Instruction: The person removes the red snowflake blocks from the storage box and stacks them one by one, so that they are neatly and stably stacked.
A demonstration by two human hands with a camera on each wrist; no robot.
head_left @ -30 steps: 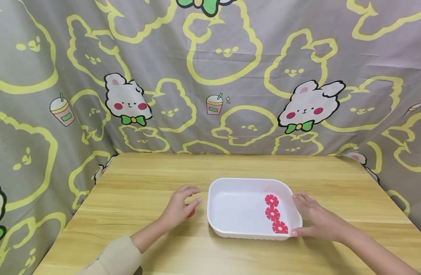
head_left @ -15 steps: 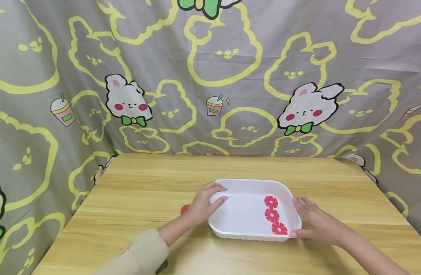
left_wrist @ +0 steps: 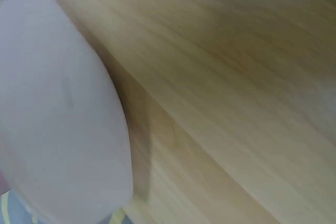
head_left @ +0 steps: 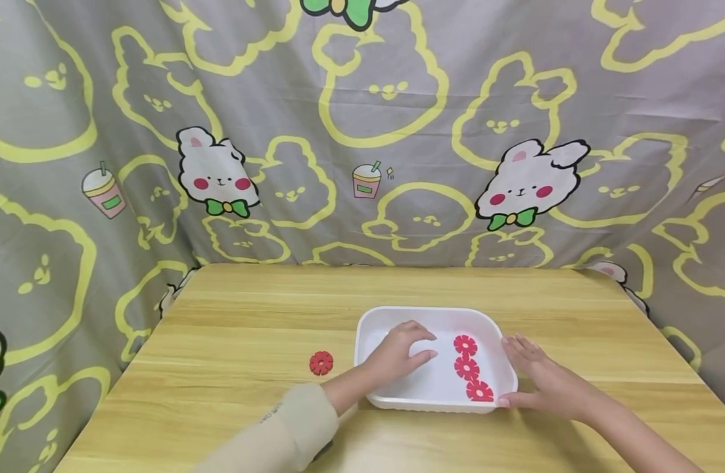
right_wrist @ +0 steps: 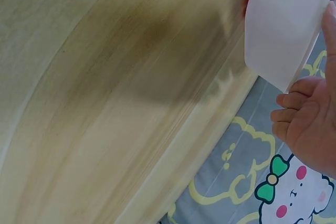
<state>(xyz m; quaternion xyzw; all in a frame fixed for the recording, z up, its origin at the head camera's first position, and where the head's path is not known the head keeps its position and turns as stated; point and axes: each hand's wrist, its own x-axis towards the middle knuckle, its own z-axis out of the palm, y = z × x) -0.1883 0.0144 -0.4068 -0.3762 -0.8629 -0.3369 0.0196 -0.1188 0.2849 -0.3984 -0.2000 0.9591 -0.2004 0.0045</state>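
Observation:
A white plastic basin (head_left: 427,404) stands on the table, its outer wall also showing in the left wrist view (left_wrist: 63,103) and the right wrist view (right_wrist: 283,30). Along its right side lie three red notched, flower-shaped discs: a far one (head_left: 465,345), a middle one (head_left: 467,368) and a near one (head_left: 479,391). My left hand (head_left: 400,355) hovers over the basin, thumb and fingers apart, holding nothing. My right hand (head_left: 545,378) rests against the basin's right end, thumb at the near corner and extended fingers on the outer wall. Another red notched disc (head_left: 321,355) lies left of the basin.
The wooden table (head_left: 220,368) extends to both sides of the basin. Behind it hangs a grey patterned curtain (head_left: 291,85), which also runs down the left and right sides.
My left hand has moved right, from beside the loose red disc to over the basin, uncovering that disc. My right hand, the basin and the discs inside stay put.

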